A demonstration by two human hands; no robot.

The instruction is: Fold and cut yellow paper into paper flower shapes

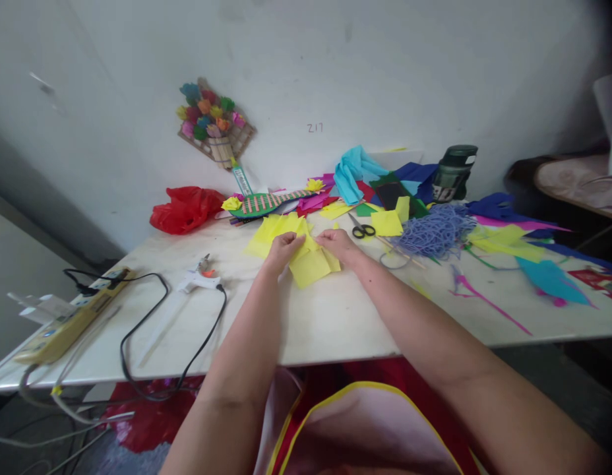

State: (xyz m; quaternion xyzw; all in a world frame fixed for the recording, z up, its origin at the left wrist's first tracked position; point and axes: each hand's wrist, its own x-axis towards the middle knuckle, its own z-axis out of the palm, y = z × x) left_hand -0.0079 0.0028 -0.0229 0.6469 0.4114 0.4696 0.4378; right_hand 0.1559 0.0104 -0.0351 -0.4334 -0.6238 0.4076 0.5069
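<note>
Two hands: both down on one stack of yellow paper squares (310,260), mid-surface, straight ahead of the person.
Left hand (283,250): fingers curled, pinching the stack's left upper edge; thumb side on top of the sheets.
Right hand (339,245): fingers bent, pressing and gripping the stack's right upper edge; closed on paper, not flat.
Key relation: stack sits between the two hands and slightly nearer the body than the fingertips; its lower corner points back toward the person.
Long axis: roughly a diamond, corner-to-corner line runs from far-left to near-right; loose yellow sheets (271,234) fan out beyond the left hand.
Nearer hand: about equal, both touching; neither has to reach.
Right of right hand: scissors (361,229) just beyond it, more yellow squares (386,223) past those, then a heap of blue-grey yarn (434,231).
Far right: scraps of blue, yellow, pink paper (528,254) spread about.
Left of left hand: white glue gun (197,277) with black cord (152,330), well apart; power strip (68,320) at the surface's far left edge.
Beyond the hands: green striped craft piece (269,201), red plastic bag (184,208), dark bottle (452,173).
Surface (336,316): pale, marble-look, edge near the person's lap.
Room: bare whitish wall (409,79) behind, paper-flower bouquet (212,119) hung on it.
</note>
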